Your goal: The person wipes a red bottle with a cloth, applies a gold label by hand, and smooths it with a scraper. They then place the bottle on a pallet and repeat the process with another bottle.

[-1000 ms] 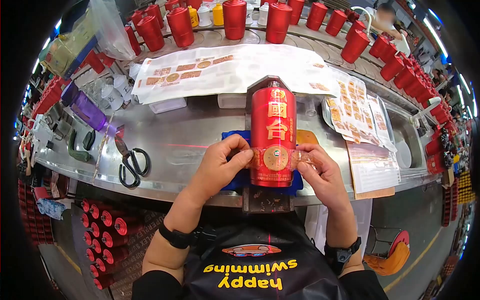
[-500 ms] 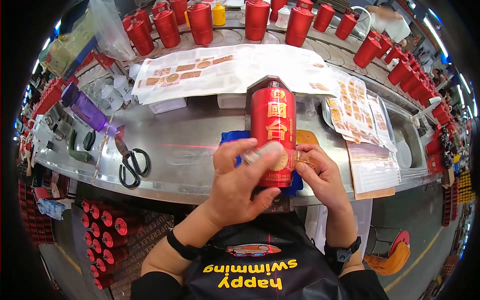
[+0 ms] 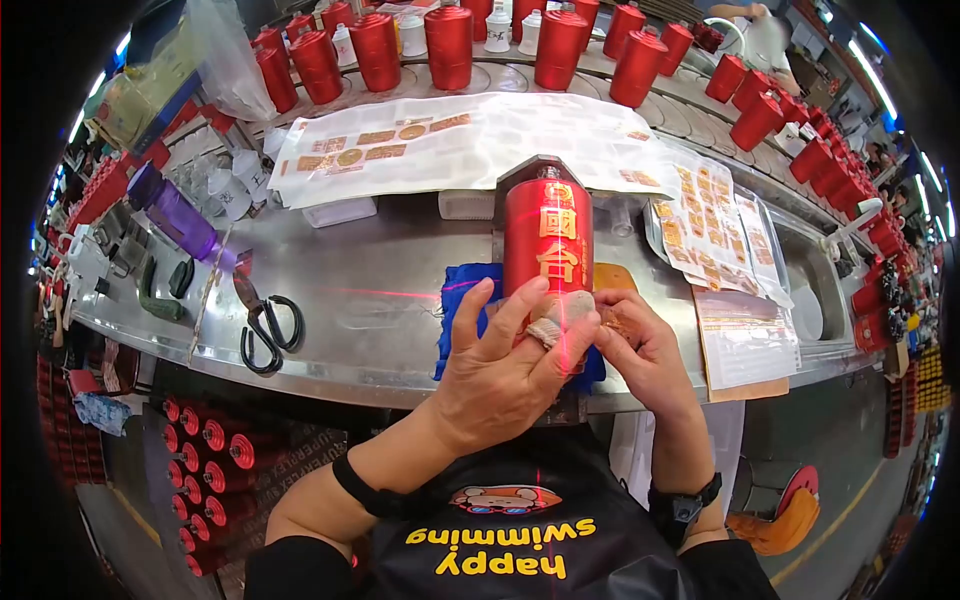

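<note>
A red bottle [image 3: 525, 235] with gold characters lies in front of me with its neck pointing away, in a dark angular holder [image 3: 545, 163]. My left hand [image 3: 505, 375] rests over the bottle's lower part, fingers spread. One finger appears to wear a whitish cover [image 3: 570, 308]. My right hand [image 3: 648, 355] is at the bottle's right side, thumb and fingers pinching a small clear and gold film [image 3: 612, 325]. The film's far end is hidden by my hands. Beneath the bottle lies a blue cloth [image 3: 455, 310].
Black-handled scissors [image 3: 265, 325] and a purple bottle [image 3: 175, 215] lie left on the steel table [image 3: 360, 280]. Gold decal sheets [image 3: 705, 215] lie right, beside a sink [image 3: 805, 265]. Behind the white sheet [image 3: 500, 130], several red bottles [image 3: 450, 50] stand on a conveyor [image 3: 490, 80].
My left hand has shifted over the bottle, its thumb rising toward my right fingers. My right hand keeps its pinch in nearly the same place. Bottles on the conveyor have moved right.
</note>
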A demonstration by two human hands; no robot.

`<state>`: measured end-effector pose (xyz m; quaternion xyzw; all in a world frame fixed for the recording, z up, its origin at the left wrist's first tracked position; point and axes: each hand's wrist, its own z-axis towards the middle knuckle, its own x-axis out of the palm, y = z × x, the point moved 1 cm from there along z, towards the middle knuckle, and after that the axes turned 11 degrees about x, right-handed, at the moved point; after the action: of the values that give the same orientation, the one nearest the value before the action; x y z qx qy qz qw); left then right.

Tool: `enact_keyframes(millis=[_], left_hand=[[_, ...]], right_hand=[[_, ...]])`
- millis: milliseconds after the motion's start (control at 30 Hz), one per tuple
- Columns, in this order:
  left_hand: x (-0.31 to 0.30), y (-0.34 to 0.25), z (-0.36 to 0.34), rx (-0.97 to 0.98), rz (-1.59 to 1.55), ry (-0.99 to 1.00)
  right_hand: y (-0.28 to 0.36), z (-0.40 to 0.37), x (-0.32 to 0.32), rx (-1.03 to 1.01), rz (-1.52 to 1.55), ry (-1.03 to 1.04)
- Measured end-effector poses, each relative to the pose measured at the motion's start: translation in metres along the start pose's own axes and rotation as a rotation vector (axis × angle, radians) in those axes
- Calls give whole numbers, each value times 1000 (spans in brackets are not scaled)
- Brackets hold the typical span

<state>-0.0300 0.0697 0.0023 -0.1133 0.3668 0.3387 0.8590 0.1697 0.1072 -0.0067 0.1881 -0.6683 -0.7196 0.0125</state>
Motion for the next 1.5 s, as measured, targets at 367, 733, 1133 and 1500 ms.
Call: enact_keyframes(millis=[367,733,1133,1500], left_hand=[[-4,0,-7,-30,-6,-16],[0,6,-16,-165,17,16],[4,6,-12,-174,-29,95],[7,10,-23,-243,-172,15]], right_hand=[[-2,1,-1,2,-27,-1],[4,0,-1,13,-49,2],[3,0,-3,-42,-90,-24],[3,1,-2,-63,-79,-36]])
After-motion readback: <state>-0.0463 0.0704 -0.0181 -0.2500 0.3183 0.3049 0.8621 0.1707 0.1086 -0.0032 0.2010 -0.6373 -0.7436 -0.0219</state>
